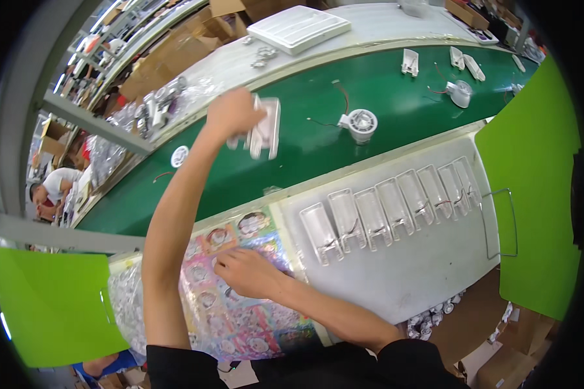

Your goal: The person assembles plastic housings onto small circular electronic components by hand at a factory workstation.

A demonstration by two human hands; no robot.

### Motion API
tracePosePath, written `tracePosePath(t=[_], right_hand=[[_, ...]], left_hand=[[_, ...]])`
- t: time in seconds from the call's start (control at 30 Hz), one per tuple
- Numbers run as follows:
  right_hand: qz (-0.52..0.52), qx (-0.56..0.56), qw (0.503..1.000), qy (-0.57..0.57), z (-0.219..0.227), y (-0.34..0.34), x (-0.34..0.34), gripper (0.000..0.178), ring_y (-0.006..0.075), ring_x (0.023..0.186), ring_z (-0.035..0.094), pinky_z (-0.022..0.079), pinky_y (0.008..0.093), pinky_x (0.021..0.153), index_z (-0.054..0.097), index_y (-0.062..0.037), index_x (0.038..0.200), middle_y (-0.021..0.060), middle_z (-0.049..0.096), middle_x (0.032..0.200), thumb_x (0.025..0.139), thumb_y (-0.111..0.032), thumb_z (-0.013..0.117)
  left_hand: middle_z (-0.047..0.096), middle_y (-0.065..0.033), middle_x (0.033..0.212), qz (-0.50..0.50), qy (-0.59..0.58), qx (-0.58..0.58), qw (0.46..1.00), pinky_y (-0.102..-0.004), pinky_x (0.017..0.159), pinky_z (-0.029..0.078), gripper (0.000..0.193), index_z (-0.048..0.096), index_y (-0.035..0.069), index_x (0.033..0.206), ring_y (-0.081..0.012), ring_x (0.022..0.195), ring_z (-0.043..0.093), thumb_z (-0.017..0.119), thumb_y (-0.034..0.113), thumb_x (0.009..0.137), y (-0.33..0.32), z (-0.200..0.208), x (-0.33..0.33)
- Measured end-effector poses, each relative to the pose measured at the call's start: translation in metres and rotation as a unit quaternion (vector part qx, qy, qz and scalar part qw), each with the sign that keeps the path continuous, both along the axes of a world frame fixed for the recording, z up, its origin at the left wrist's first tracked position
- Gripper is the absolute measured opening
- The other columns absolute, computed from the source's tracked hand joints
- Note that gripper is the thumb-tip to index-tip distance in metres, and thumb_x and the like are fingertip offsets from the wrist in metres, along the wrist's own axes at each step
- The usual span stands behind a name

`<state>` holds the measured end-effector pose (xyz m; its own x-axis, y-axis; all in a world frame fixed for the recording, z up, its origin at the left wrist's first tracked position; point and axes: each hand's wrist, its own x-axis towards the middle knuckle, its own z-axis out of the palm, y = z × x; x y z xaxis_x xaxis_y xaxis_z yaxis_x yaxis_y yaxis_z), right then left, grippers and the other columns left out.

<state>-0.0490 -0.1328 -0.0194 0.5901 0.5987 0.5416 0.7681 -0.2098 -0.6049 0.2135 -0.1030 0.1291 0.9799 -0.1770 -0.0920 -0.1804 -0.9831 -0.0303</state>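
Note:
My left hand (232, 115) reaches far out over the green conveyor belt (292, 97). Its fingers are closed at a white plastic housing (266, 129), slightly blurred, with part of another white piece beside it. Nearer to me, my right hand (248, 272) rests over a colourful printed sheet (207, 301) under clear film. Its fingers are curled together, and what they hold, if anything, is hidden. To its right, several white trough-shaped housings (376, 217) with short wires lie in a slanting row on the white worktop (396, 285).
Round white fan-like units with wires (362, 123) and more white housings (410, 62) lie along the belt. Beyond it are a white tray (298, 29) and cardboard boxes (169, 58). Green panels (532, 175) flank the worktop; a metal post (10, 117) stands at left.

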Motion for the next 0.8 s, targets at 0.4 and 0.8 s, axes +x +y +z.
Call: tracePosePath(t=[0.4, 0.8], right_hand=[[0.170, -0.070, 0.983, -0.023, 0.000, 0.028, -0.067, 0.021, 0.0313, 0.095, 0.071, 0.057, 0.0427, 0.081, 0.068, -0.0032, 0.097, 0.0139, 0.069, 0.101, 0.077, -0.008, 0.068], [0.127, -0.050, 0.990, -0.017, -0.001, 0.023, -0.054, 0.011, 0.0332, 0.090, 0.069, 0.056, 0.0452, 0.077, 0.064, -0.0018, 0.092, 0.0132, 0.065, 0.091, 0.082, -0.008, 0.063]], left_hand=[[0.071, -0.0226, 0.075, -0.072, 0.091, -0.076, 0.990, -0.0502, 0.071, 0.058, 0.040, 0.074, 0.002, 0.070, -0.0394, 0.076, 0.071, 0.066, 0.039, 0.084, 0.025, -0.063, -0.222], [0.072, -0.0207, 0.084, -0.158, 0.009, -0.075, 0.985, -0.0475, 0.074, 0.057, 0.043, 0.073, 0.005, 0.090, -0.0373, 0.082, 0.072, 0.074, 0.048, 0.087, -0.067, -0.015, -0.118]])
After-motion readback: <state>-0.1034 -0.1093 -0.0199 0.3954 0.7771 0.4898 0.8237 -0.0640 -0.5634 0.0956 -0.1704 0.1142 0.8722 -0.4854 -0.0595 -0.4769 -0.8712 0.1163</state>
